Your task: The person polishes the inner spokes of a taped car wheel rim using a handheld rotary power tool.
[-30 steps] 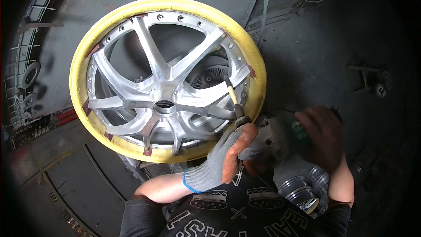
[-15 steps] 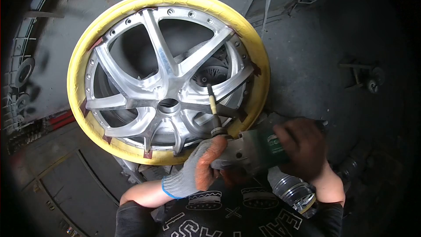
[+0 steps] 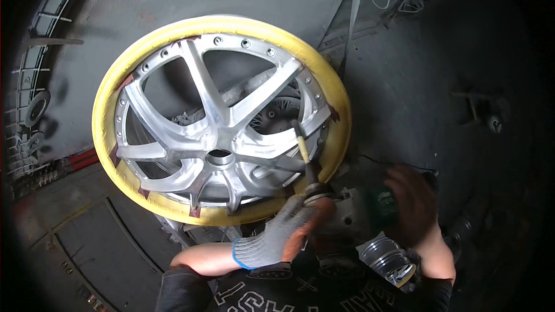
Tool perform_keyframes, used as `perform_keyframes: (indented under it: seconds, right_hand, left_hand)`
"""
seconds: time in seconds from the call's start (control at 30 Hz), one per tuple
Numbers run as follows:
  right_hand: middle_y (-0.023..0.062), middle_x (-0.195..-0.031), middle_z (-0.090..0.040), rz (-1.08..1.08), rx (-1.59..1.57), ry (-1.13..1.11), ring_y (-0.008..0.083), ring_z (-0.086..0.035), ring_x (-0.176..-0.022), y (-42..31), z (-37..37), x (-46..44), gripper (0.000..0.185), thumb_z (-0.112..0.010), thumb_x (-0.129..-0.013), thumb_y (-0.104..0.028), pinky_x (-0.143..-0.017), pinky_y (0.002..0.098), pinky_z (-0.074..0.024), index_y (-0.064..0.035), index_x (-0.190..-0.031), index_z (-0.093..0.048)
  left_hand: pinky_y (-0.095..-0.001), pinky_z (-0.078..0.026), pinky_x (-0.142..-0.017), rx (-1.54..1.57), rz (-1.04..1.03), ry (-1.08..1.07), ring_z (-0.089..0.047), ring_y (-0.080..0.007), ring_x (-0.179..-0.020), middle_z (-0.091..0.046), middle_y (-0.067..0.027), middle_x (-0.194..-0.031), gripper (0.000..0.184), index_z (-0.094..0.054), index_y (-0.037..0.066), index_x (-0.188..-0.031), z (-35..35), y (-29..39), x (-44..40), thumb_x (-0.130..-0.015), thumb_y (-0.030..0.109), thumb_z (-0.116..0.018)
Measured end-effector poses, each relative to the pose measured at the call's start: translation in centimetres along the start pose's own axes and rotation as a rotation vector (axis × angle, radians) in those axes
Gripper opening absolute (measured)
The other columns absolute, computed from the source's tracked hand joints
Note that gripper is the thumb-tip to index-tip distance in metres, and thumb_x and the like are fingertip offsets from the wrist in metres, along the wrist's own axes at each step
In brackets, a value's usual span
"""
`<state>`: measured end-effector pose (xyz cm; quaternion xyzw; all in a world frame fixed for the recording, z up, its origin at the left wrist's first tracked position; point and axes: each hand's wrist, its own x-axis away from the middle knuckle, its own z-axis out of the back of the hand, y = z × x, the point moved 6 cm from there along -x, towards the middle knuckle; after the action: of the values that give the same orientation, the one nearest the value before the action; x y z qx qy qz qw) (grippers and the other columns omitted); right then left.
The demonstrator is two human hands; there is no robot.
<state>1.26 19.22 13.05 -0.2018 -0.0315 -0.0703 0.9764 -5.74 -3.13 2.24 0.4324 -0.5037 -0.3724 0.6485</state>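
My left hand (image 3: 280,235), in a grey and orange knit glove, wraps around the head of a green power grinder (image 3: 352,215). My right hand (image 3: 413,205), dark and blurred, grips the green body of the same tool. From its head a thin shaft with a pale yellow sleeve (image 3: 303,149) points up and away. The shaft's dark tip (image 3: 297,127) lies over a right-hand spoke of a silver alloy wheel (image 3: 198,72); contact cannot be made out. Yellow wrapping (image 3: 102,124) covers the wheel's outer rim, and small reddish-brown patches sit at the spoke ends.
Below the grinder, near my right forearm, is another shiny wheel (image 3: 386,257). A metal rack (image 3: 29,84) with small wheels stands at the left. A strap (image 3: 354,20) and cables hang at the upper right. Behind the spokes shows a dark round part (image 3: 273,114).
Both hands and the grinder have shifted right and slightly down, with the shaft's tip farther out along the spoke. The alloy wheel appears lower and flatter in view.
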Motion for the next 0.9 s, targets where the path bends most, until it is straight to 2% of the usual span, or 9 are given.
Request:
perform_keyframes:
  seconds: [0.07, 0.13, 0.23, 0.27, 0.33, 0.63, 0.73, 0.83, 0.9]
  right_hand:
    - [0.0172, -0.11, -0.062, 0.02, 0.002, 0.007, 0.0389, -0.063, -0.102, 1.0, 0.4, -0.2, 0.057, -0.073, -0.06, -0.01, -0.092, 0.0505, -0.0519, -0.0002, -0.115, -0.062]
    - [0.0173, -0.109, -0.062, 0.041, 0.001, 0.013, 0.0389, -0.063, -0.101, 2.2, 0.6, -0.5, 0.058, -0.073, -0.059, -0.01, -0.09, 0.0502, -0.0524, -0.0005, -0.115, -0.062]
    - [0.0173, -0.107, -0.062, 0.063, -0.029, 0.017, 0.0388, -0.063, -0.097, 3.6, 0.5, -1.1, 0.059, -0.073, -0.059, -0.012, -0.087, 0.0499, -0.0526, -0.0008, -0.115, -0.062]
    - [0.0171, -0.106, -0.062, 0.068, -0.035, 0.024, 0.0382, -0.063, -0.095, 3.9, 0.7, -1.4, 0.057, -0.073, -0.06, -0.013, -0.085, 0.0494, -0.0525, -0.0009, -0.115, -0.062]
    - [0.017, -0.105, -0.062, 0.068, -0.047, 0.027, 0.0377, -0.063, -0.093, 4.5, 0.8, -1.8, 0.056, -0.073, -0.061, -0.014, -0.084, 0.0488, -0.0523, -0.001, -0.115, -0.062]
    - [0.0161, -0.1, -0.061, 0.097, -0.078, -0.003, 0.0365, -0.062, -0.086, 4.5, 0.5, -2.3, 0.053, -0.073, -0.064, -0.017, -0.078, 0.0479, -0.0517, -0.0011, -0.113, -0.063]
    - [0.016, -0.098, -0.061, 0.11, -0.066, -0.033, 0.0361, -0.062, -0.086, 3.7, 0.1, -2.1, 0.053, -0.073, -0.064, -0.018, -0.078, 0.048, -0.0518, -0.0018, -0.113, -0.063]
    - [0.0156, -0.098, -0.061, 0.113, -0.079, -0.044, 0.0357, -0.062, -0.086, 2.6, -0.6, -2.1, 0.051, -0.072, -0.066, -0.02, -0.077, 0.048, -0.052, -0.0028, -0.114, -0.063]
    - [0.0154, -0.097, -0.061, 0.16, -0.047, -0.056, 0.0347, -0.063, -0.085, 1.6, -1.2, -2.0, 0.049, -0.071, -0.068, -0.022, -0.076, 0.0474, -0.0522, -0.0033, -0.113, -0.063]
  left_hand:
    - [-0.0372, -0.048, -0.1, -0.274, -0.139, 0.121, -0.057, -0.0263, -0.122, -0.059, -0.0155, -0.125, 0.064, -0.049, -0.001, -0.136, 0.2, 0.6, -0.6, -0.08, 0.014, -0.076]
    - [-0.0299, -0.045, -0.104, 0.033, 0.017, -0.024, -0.051, -0.0253, -0.128, -0.053, -0.0163, -0.133, 0.038, -0.046, 0.006, -0.142, -0.3, 2.4, -2.7, -0.104, 0.012, -0.05]
    - [-0.0417, -0.043, -0.109, 0.943, 0.496, 0.126, -0.053, -0.0359, -0.127, -0.053, -0.0203, -0.136, 0.059, -0.056, -0.002, -0.131, -0.5, 1.2, -3.5, -0.077, 0.014, -0.075]
    - [-0.0425, -0.043, -0.11, 0.393, 0.155, 0.099, -0.052, -0.0374, -0.129, -0.052, -0.0208, -0.139, 0.062, -0.053, -0.002, -0.135, 0.7, 2.0, -4.2, -0.079, 0.015, -0.074]
    - [-0.0434, -0.042, -0.111, -0.158, -0.175, 0.059, -0.051, -0.0388, -0.131, -0.05, -0.0212, -0.142, 0.065, -0.05, -0.002, -0.138, 0.9, 3.8, -4.5, -0.08, 0.016, -0.073]
    - [-0.0483, -0.036, -0.116, -0.15, -0.103, -0.13, -0.042, -0.0426, -0.139, -0.043, -0.0272, -0.146, 0.07, -0.042, -0.006, -0.145, -0.6, 1.5, -3.0, -0.082, 0.015, -0.065]
    - [-0.0496, -0.034, -0.116, 0.102, -0.106, -0.025, -0.043, -0.0422, -0.138, -0.046, -0.0261, -0.144, 0.071, -0.043, -0.005, -0.144, -1.0, -1.2, -0.7, -0.082, 0.018, -0.065]
    - [-0.0442, -0.045, -0.104, 1.362, 0.301, -0.007, -0.054, -0.0347, -0.123, -0.048, -0.0233, -0.143, 0.055, -0.046, -0.006, -0.141, -2.4, -3.5, 0.8, -0.088, 0.008, -0.056]
    - [-0.0424, -0.047, -0.099, 1.352, 0.322, -0.029, -0.057, -0.0341, -0.117, -0.051, -0.0226, -0.134, 0.042, -0.047, -0.004, -0.13, -2.3, -3.4, 1.0, -0.091, 0.008, -0.055]
